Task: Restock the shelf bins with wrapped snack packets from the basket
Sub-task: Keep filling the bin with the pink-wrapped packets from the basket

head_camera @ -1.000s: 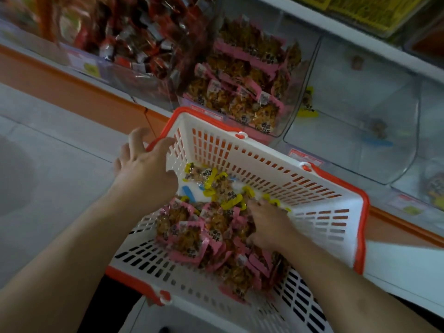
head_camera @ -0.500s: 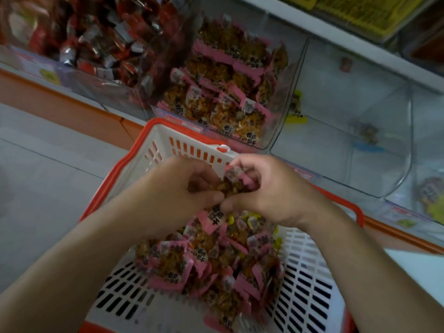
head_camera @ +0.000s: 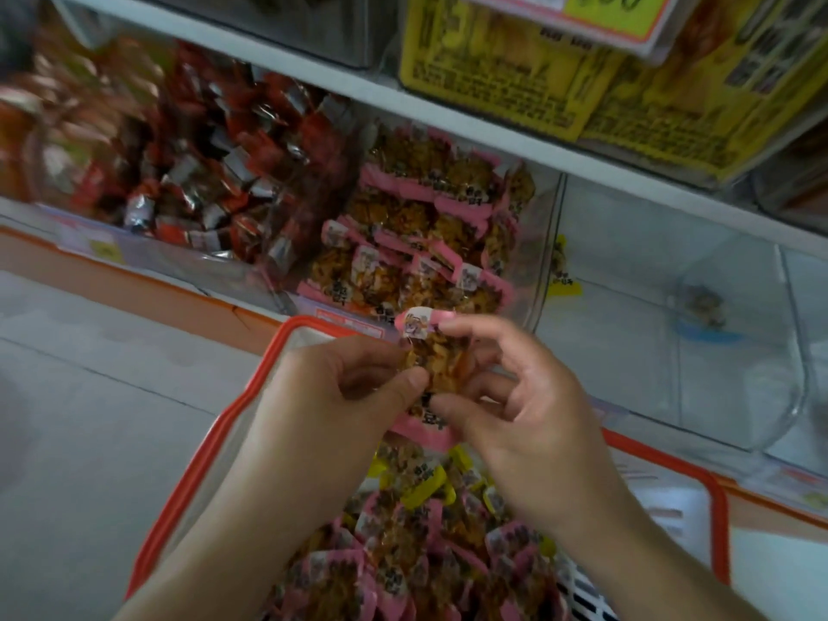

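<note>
Several clear shelf bins [head_camera: 457, 226] are sitting above the orange-rimmed basket [head_camera: 251, 410], which is carrying a heap of packets [head_camera: 403, 553]. Both the left hand [head_camera: 340, 396] and right hand [head_camera: 515, 410] are pinching one pink-edged snack packet [head_camera: 432, 356] just over the basket's far rim.

Pretty clearly a shop, the pick-and-mix snack aisle kind. You've got clear plastic shelf bins [head_camera: 672, 342] lined up on a white shelf, one packed with pink-wrapped snack packets [head_camera: 421, 244] and another with red-wrapped ones [head_camera: 215, 172], plus small label tags along the shelf edge. There's a yellow price sign [head_camera: 614, 2] up top and a white shopping basket [head_camera: 251, 410] with an orange rim.
</note>
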A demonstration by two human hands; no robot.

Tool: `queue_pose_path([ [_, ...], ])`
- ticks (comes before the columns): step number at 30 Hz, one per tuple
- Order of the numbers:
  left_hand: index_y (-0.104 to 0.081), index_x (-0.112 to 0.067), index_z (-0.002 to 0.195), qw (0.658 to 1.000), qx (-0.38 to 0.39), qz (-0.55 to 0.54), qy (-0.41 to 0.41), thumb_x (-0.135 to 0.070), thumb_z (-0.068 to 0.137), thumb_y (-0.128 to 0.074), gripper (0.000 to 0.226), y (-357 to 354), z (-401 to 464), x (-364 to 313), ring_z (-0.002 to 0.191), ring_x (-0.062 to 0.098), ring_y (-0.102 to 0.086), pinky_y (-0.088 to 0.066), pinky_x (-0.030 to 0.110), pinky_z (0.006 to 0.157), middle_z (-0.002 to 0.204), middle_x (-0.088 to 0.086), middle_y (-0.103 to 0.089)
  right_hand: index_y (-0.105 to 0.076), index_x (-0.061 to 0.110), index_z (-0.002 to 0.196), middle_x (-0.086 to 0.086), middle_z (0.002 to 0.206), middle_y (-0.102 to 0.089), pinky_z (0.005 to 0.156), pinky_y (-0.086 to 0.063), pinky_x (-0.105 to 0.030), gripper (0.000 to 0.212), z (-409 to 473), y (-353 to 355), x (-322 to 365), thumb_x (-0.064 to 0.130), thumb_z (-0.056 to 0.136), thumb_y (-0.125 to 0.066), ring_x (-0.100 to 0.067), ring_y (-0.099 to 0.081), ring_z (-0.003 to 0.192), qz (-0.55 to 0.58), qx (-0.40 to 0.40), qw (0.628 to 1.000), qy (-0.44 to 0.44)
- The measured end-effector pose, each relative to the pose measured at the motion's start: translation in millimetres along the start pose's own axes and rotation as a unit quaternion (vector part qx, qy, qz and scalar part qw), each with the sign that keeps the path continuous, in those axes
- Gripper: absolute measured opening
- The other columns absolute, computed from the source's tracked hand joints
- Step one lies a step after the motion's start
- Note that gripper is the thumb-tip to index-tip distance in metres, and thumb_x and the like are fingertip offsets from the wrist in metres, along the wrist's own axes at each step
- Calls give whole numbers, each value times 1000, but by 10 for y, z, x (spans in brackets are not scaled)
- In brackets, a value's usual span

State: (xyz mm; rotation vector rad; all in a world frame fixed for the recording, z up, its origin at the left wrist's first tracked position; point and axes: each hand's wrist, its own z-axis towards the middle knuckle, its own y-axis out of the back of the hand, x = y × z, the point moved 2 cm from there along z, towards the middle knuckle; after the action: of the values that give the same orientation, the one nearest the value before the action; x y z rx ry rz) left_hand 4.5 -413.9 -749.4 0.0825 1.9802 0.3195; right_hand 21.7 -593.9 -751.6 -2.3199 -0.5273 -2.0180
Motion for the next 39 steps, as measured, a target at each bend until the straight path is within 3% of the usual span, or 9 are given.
queue_pose_path([
  [5, -73, -36, 99, 995, -46, 70, -52, -40, 96, -68, 7, 134, 40, -93, 80, -3, -70, -58, 24, 73, 86, -21, -75, -71, 43, 123, 9, 101, -73, 78, -65, -38, 59, 132, -67, 130, 1, 85, -85, -17, -77, 89, -21, -80, 997, 3],
  [8, -69, -38, 96, 986, -114, 111, -42, -31, 97, -64, 9, 353, 62, -82, 80, -11, -63, -47, 7, 58, 83, -23, -72, -70, 47, 120, 11, 105, -73, 79, -66, -33, 53, 464, -167, 273, 10, 85, -88, -7, -76, 92, -59, -114, 992, 6],
  [17, -67, -38, 97, 989, -125, 79, -8, -26, 98, -62, 13, 639, 115, -92, 79, -11, -62, -42, 8, 53, 84, -22, -70, -69, 42, 116, 8, 112, -72, 92, -62, -43, 38, 2089, -545, 262, 23, 87, -84, -15, -73, 101, -183, -173, 968, 16],
  [19, -65, -40, 99, 989, -123, 84, -14, -28, 98, -60, 13, 665, 132, -110, 80, -6, -63, -41, 8, 57, 87, -23, -69, -68, 35, 121, 7, 115, -69, 93, -59, -35, 36, 2185, -590, 219, 21, 91, -82, -15, -68, 107, -225, -159, 961, 12],
  [22, -63, -40, 97, 989, -117, 93, -16, -28, 99, -59, 13, 685, 152, -107, 80, -5, -63, -45, 8, 54, 87, -22, -69, -64, 32, 125, 14, 95, -61, 71, -48, -24, 33, 2181, -636, 211, 20, 97, -75, -17, -66, 99, -300, -144, 942, 38],
  [24, -64, -39, 93, 989, -114, 94, -19, -27, 98, -59, 15, 687, 149, -96, 80, -9, -61, -47, 6, 59, 81, -19, -69, -63, 32, 127, 14, 87, -59, 68, -54, -30, 34, 2158, -684, 221, 21, 97, -74, -18, -68, 90, -352, -143, 923, 59],
  [28, -66, -36, 89, 991, -107, 83, -21, -22, 98, -59, 18, 690, 130, -101, 78, -10, -62, -47, 8, 58, 75, -16, -69, -57, 29, 140, 3, 105, -70, 75, -63, -41, 44, 2152, -742, 237, 24, 99, -72, -21, -71, 91, -401, -126, 905, 71],
  [35, -70, -32, 91, 990, -115, 76, -15, -15, 97, -58, 22, 747, 105, -158, 69, -6, -65, -45, 11, 45, 77, -14, -72, -53, 28, 153, 0, 123, -69, 80, -53, -26, 51, 1970, -661, 359, 23, 104, -66, -17, -70, 105, -370, -114, 920, 64],
  [39, -73, -35, 93, 987, -135, 90, -18, -17, 95, -59, 22, 822, 115, -179, 67, 0, -66, -47, 14, 45, 81, -15, -73, -57, 32, 148, 7, 119, -70, 68, -54, -17, 46, 1701, -546, 444, 17, 105, -61, -3, -68, 87, -347, -133, 925, 84],
])
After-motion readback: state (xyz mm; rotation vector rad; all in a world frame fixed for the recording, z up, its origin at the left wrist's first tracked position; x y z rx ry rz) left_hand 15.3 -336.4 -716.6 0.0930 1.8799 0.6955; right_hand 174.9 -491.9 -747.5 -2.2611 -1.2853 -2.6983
